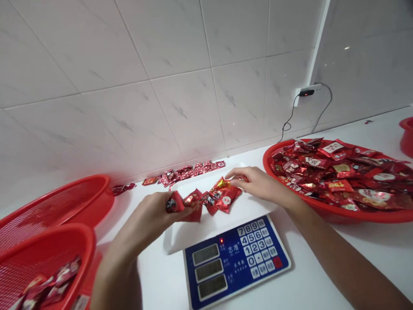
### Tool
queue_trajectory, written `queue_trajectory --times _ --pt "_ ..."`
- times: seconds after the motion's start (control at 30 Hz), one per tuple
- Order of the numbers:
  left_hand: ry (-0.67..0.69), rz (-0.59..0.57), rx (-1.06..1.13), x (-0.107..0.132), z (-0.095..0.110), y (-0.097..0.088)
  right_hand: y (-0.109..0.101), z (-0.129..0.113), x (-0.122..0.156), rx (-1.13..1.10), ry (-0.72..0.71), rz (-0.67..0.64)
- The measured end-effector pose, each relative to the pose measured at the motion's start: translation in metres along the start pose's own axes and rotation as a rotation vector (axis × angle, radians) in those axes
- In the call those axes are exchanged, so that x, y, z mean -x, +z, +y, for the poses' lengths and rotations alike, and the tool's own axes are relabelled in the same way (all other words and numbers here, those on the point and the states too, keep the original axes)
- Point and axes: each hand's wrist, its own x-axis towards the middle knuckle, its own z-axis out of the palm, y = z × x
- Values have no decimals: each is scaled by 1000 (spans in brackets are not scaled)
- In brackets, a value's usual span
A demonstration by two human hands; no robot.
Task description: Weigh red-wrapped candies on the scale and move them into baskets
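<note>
Over scale tray (187, 236) | hands: left (155, 212) gripping, right (253, 183) touching red packets (226, 200)

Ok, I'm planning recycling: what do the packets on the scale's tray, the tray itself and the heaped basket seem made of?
Packets: shiny plastic film or foil, from crinkles and bright glints. Tray: smooth white, probably plastic from its soft rounded edge, though coated metal is possible. Basket: glossy red, likely moulded plastic, judging by its rounded rim and perforated side.

Packets (227, 199) on the scale (237, 254), packet-filled basket (338, 213) to its right, baskets (97, 202) left
</note>
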Motion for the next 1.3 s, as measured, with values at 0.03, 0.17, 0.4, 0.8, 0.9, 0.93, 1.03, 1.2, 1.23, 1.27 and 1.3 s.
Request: queue_trajectory --times 0.03,0.17,0.4,0.8,0.9,0.93,1.03,1.2,1.23,1.27,1.3 --pt "-12 -48 -63 0 -7 -3 -2 3 0 62 -19 13" --pt "-16 -20 -49 -6 -18 0 -6 4 1 96 -40 15" --pt "-10 368 141 -4 -7 1 -4 -6 5 164 9 -28" --pt "46 731 17 11 11 2 2 -4 6 253 -116 -225" --pt "51 694 5 9 10 2 4 -2 5 303 -49 -291" --pt "54 677 1 8 10 2 5 -1 4 320 -33 -293" --pt "61 645 -12 7 9 3 9 0 2 376 -30 -262" --pt "44 639 -11 8 13 4 4 -9 4 408 -194 -82" --pt "47 641 0 9 13 5 2 -11 5 412 -224 -12" --pt "52 641 13 9 13 5 1 -13 7 416 -249 53" --pt "57 640 24 9 12 5 -1 -15 8 418 -272 110"
